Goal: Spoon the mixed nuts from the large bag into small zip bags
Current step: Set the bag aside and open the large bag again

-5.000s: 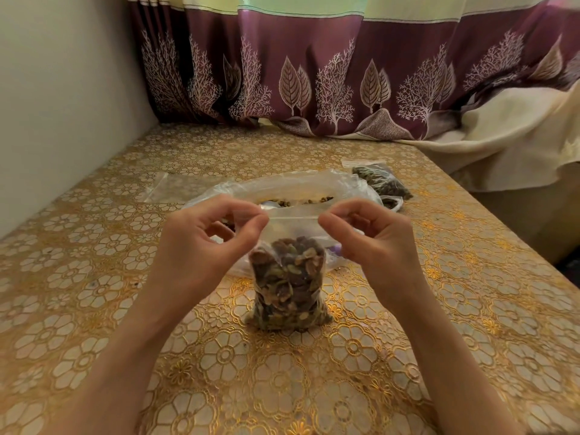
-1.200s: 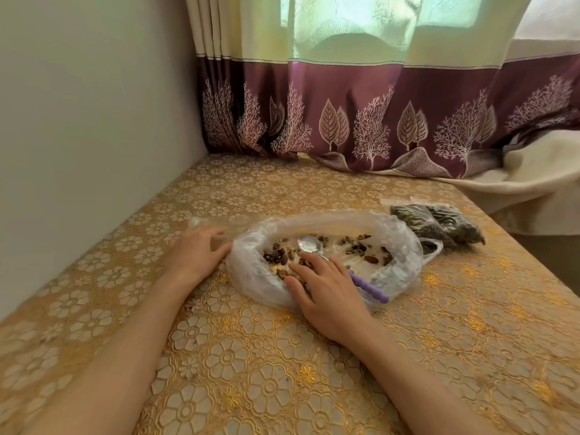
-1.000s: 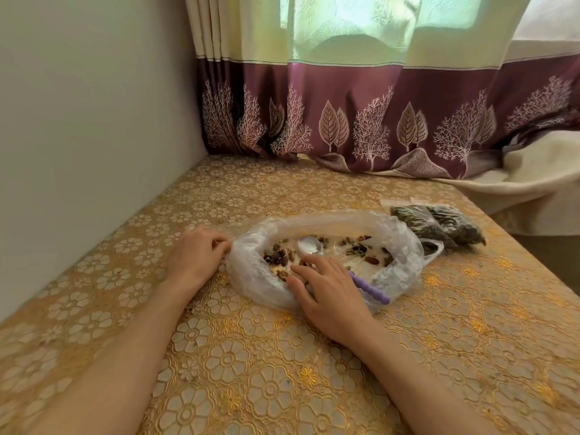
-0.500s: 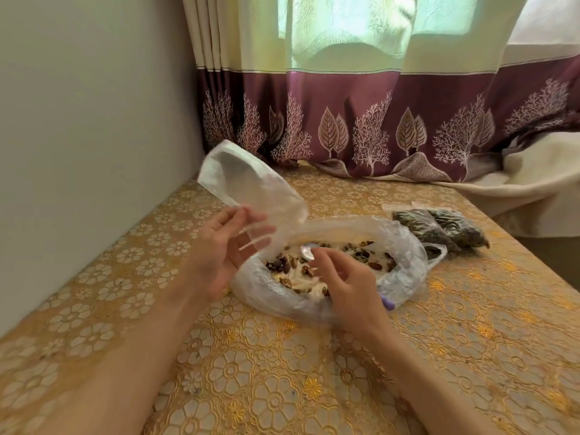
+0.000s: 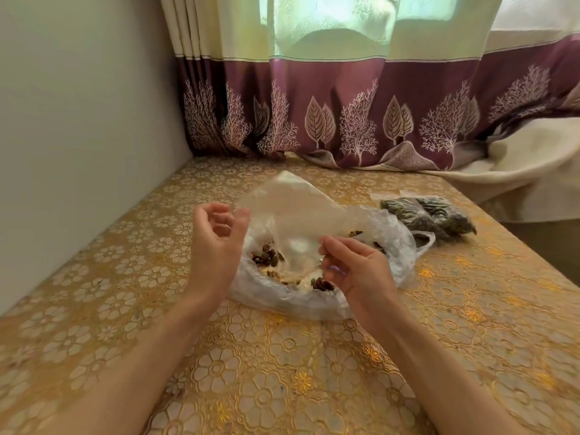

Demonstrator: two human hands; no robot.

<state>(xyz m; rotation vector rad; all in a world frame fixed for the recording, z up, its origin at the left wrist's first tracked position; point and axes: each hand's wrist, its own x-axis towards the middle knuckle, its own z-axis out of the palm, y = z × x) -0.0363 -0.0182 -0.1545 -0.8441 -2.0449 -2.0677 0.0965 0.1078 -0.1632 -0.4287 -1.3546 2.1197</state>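
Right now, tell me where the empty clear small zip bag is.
Head view, centre: the empty clear small zip bag is held up between both hands, directly over the open large plastic bag of nuts.

Found no readable text, label, brand, number or sign anywhere on bags, cloth or curtain.

tablecloth: gold floral | curtain: maroon, white trees | zip bag: clear

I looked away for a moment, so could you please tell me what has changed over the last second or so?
The left hand lifted an empty small bag off the table, and the right hand left the spoon to pinch the bag's edge above the large bag. The two filled bags stayed put.
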